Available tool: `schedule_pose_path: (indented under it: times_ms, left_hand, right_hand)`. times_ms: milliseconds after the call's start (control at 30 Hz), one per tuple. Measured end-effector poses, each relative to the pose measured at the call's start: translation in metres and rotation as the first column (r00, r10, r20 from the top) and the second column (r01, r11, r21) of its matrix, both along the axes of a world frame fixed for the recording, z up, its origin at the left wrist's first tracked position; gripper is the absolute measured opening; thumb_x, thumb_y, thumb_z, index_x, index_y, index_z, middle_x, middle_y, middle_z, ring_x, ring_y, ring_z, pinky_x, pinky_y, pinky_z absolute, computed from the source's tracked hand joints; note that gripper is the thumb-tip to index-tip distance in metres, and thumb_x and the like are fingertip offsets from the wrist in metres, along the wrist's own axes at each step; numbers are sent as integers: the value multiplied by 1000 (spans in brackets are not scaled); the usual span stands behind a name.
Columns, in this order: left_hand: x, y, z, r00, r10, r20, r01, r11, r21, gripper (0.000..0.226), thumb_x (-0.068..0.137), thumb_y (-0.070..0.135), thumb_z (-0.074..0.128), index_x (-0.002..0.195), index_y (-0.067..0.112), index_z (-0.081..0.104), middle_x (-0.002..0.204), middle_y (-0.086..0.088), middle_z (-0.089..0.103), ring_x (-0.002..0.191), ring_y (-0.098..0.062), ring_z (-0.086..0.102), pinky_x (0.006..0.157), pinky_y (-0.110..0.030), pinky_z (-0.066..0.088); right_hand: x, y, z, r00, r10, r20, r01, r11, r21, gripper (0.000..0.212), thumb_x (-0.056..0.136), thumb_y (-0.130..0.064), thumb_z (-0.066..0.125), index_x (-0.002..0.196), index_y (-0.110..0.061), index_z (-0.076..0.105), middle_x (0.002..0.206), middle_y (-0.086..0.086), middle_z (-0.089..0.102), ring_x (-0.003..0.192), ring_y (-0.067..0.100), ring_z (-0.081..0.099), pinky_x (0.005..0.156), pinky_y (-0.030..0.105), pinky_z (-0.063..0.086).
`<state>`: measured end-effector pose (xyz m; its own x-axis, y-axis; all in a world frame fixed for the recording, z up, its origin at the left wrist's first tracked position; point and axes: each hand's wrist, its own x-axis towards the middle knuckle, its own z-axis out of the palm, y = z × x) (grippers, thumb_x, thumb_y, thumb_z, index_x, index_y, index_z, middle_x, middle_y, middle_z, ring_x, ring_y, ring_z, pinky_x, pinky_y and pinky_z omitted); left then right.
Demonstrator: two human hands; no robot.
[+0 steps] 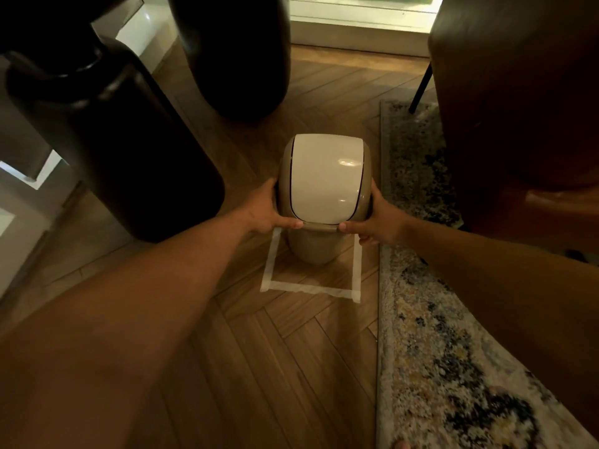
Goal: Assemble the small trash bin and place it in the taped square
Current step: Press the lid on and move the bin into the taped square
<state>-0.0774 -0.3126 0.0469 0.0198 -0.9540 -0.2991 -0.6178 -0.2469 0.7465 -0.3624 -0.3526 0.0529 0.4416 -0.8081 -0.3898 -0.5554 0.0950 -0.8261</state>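
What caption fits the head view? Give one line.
Both hands hold the lidded bin over the taped square.

Trash bin (324, 202) standing inside the taped square (311, 288) on the wooden floor (259, 367), toward the far side of the square, with its lid (325, 178) on top. Near edge of the tape well in front of the bin. Left hand (265, 210) pressed on the left side of the lid rim, right hand (377, 222) on the right side, thumbs at the front edge. Rug (453, 367) just right of the square. Chair (518, 108) behind the rug, at far right. Two large vessels, perhaps vases, left: one (113, 140) near left, one (233, 53) behind the bin. Window sill (356, 27) at the back.
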Motion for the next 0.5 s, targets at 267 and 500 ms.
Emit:
schedule_pose_path:
  times_ms: [267,500]
  left_hand:
    - [-5,17,3,1000,15,5,-15,999,39,128,48,49,98,153,24,28,156,-2,42,140,-25,42,94,-37,47]
    - [-8,25,2,1000,18,-19,-17,999,51,128,53,42,98,155,23,23,159,-3,37,145,-24,36,101,-30,34]
  right_hand:
    - [-5,13,2,1000,-22,-22,22,1000,19,139,73,-21,92,157,-46,-15,134,2,52,83,24,75,55,37,62]
    - [-7,25,0,999,-45,17,45,999,25,140,74,-21,92,157,-48,-17,141,6,52,87,29,72,55,34,59]
